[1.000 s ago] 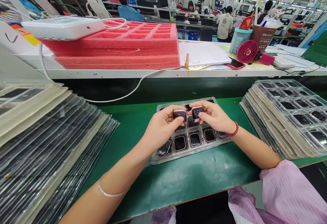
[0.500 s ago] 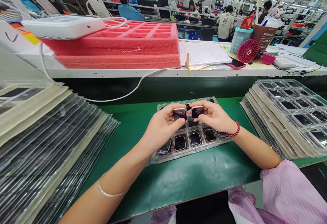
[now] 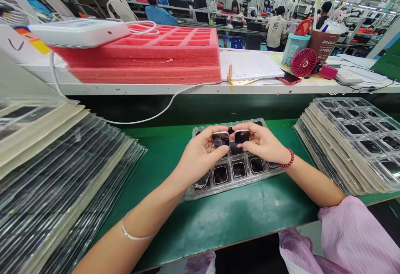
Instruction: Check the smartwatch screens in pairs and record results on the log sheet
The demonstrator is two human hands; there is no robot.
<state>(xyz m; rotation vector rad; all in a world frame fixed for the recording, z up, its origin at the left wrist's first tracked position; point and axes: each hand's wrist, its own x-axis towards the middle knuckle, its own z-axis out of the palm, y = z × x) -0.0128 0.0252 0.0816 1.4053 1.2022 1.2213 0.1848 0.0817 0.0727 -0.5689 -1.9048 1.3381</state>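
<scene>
Two smartwatch bodies without straps are held side by side over a clear plastic tray [image 3: 215, 190]. My left hand [image 3: 198, 153] is closed on one smartwatch [image 3: 220, 139], its dark screen facing me. Pinched between the thumb and fingers of my right hand [image 3: 264, 142] is the other smartwatch [image 3: 242, 137], also dark-faced. Beneath them, the tray's pockets hold several more watch bodies, such as one in the front row [image 3: 239, 169]. One at the front left corner [image 3: 202, 181] sits tilted. My hands hide part of the tray's back rows.
Tall stacks of clear trays stand at left [image 3: 71, 182] and right [image 3: 353, 144] on the green mat [image 3: 250, 211]. Behind runs a white shelf [image 3: 250, 88] bearing red foam [image 3: 150, 65], papers [image 3: 250, 65], a small fan [image 3: 303, 62] and a phone [image 3: 289, 78]. A white cable [image 3: 168, 107] hangs down.
Both hands stay in almost the same place, still gripping the two smartwatches. The left one is tipped slightly, and its screen catches the light differently.
</scene>
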